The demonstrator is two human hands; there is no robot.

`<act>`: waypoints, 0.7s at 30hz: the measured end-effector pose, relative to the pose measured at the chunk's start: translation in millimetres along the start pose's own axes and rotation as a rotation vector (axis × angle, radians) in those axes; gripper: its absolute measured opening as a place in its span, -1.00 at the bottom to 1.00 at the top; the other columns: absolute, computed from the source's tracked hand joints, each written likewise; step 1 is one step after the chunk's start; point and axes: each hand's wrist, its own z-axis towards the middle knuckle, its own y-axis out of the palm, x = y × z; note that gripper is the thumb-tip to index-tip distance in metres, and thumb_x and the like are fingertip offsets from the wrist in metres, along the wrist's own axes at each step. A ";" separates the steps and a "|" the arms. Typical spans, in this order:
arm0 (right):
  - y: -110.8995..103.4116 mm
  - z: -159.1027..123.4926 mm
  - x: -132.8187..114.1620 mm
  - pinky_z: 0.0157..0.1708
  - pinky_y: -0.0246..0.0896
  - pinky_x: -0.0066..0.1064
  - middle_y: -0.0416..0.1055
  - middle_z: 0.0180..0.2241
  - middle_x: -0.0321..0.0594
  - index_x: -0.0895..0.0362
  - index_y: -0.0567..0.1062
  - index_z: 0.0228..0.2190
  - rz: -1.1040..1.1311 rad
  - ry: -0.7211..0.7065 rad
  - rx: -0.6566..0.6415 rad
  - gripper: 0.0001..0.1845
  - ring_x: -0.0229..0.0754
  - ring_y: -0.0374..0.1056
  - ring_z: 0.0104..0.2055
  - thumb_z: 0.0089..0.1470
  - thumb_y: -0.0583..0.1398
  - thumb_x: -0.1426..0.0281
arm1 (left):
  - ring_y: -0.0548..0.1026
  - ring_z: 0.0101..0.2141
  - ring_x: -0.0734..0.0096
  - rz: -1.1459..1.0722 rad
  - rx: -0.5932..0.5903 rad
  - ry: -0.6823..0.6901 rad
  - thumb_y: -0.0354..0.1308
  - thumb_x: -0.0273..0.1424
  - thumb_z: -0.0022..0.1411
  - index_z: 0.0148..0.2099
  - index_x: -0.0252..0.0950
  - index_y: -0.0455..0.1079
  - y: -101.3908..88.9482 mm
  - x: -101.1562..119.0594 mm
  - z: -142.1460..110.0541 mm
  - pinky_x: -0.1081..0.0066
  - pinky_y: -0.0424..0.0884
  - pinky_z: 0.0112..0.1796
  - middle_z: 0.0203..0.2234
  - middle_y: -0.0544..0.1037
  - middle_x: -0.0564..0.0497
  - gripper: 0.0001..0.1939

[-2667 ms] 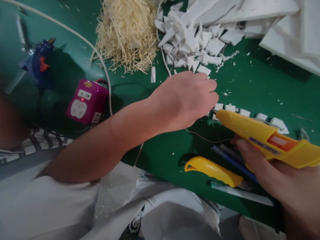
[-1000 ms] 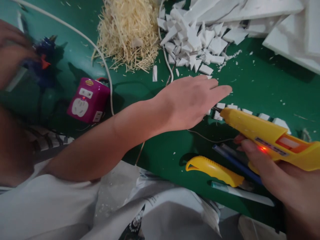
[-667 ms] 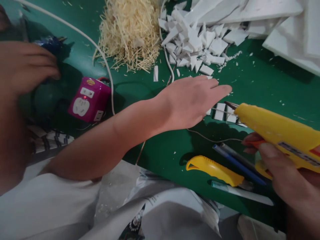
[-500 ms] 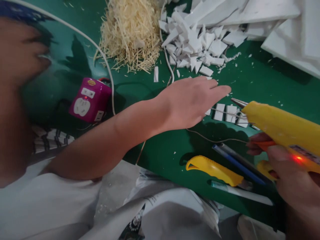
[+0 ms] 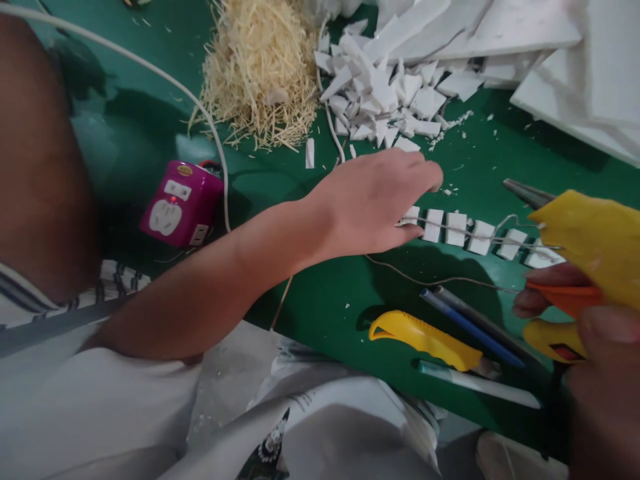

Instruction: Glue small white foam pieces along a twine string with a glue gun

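Observation:
My right hand point(image 5: 605, 380), partly cut off by the right edge, grips a yellow hot glue gun point(image 5: 595, 233) with an orange trigger. The gun's metal nozzle points left above the table. Palm down, my left hand point(image 5: 375, 200) reaches over the left end of a row of small white foam blocks point(image 5: 481, 237). Its thumb lies beside the nearest block, apart from the forefinger; some of its fingertips are hidden. A thin string point(image 5: 453, 227) runs along the row on top of the blocks. Another strand curves across the table below them.
A yellow utility knife point(image 5: 425, 340), pens point(image 5: 475, 327) and a pale stick point(image 5: 480, 385) lie in front. Behind are wood shavings point(image 5: 260, 73), foam scraps point(image 5: 380, 87) and foam sheets point(image 5: 555, 100). Left stand a magenta power outlet box point(image 5: 183, 203), a white cable point(image 5: 215, 127) and another person's arm point(image 5: 45, 160).
My right hand has drawn the glue gun to the right, uncovering more blocks. My left hand has shifted slightly left, its thumb now showing. The other person's hand has left the view.

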 end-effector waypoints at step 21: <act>-7.3 -20.1 89.3 -0.19 0.57 0.11 0.68 -0.04 -0.02 -0.14 0.67 0.05 -0.027 -0.071 0.020 -0.49 0.29 0.63 -0.04 0.15 0.41 -0.09 | 0.61 -0.29 0.40 -0.290 0.713 0.054 0.19 -0.43 0.58 -0.24 -0.24 0.54 -7.2 -1.9 -8.1 0.30 0.53 -0.23 -0.32 0.68 -0.02 -0.75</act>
